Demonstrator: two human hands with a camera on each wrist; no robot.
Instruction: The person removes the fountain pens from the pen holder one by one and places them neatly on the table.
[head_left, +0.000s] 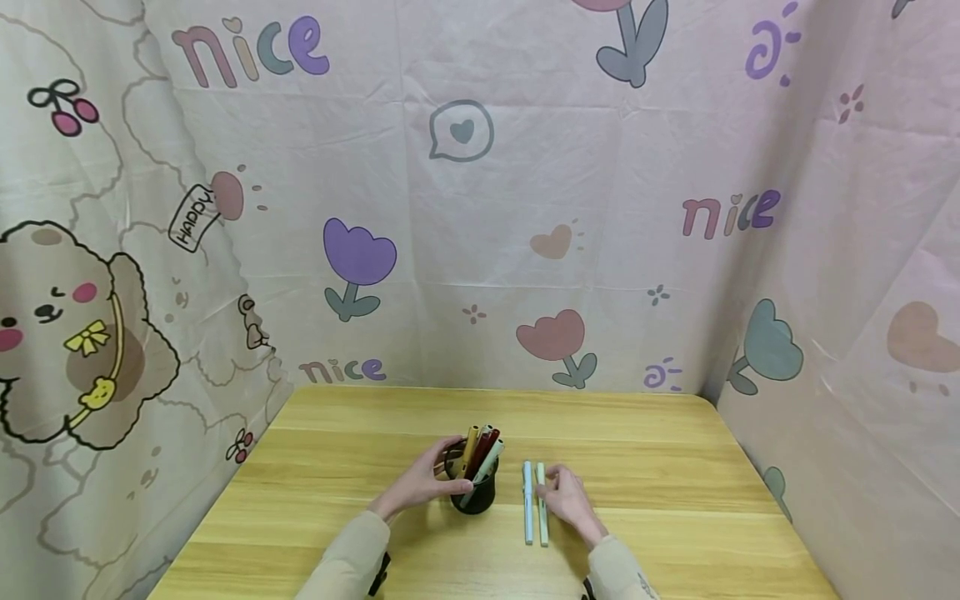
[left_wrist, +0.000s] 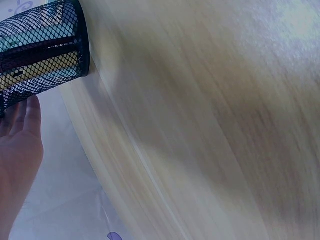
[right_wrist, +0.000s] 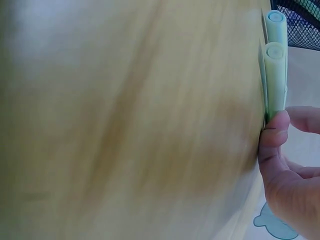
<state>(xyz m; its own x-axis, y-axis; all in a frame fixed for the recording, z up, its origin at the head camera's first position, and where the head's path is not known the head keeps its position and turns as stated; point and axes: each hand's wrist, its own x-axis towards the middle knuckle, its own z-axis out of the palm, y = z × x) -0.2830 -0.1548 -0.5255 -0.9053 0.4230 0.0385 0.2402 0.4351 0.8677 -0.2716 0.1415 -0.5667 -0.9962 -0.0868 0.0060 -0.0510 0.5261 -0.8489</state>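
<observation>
A black mesh pen holder [head_left: 474, 498] stands upright on the table with several pens in it, among them a yellow pen [head_left: 470, 446], a dark red one and a pale green one. My left hand [head_left: 423, 483] holds the holder, thumb at the near side and fingers round the far left side. To its right a light blue pen [head_left: 528, 504] and a light green pen [head_left: 542, 517] lie side by side on the table. My right hand [head_left: 570, 498] pinches the light green pen; the thumb [right_wrist: 277, 127] presses against its side in the right wrist view.
The wooden table [head_left: 337, 442] reaches back to a patterned cloth [head_left: 465, 333], which hangs behind it and on both sides. Part of the mesh holder also shows at the upper left of the left wrist view.
</observation>
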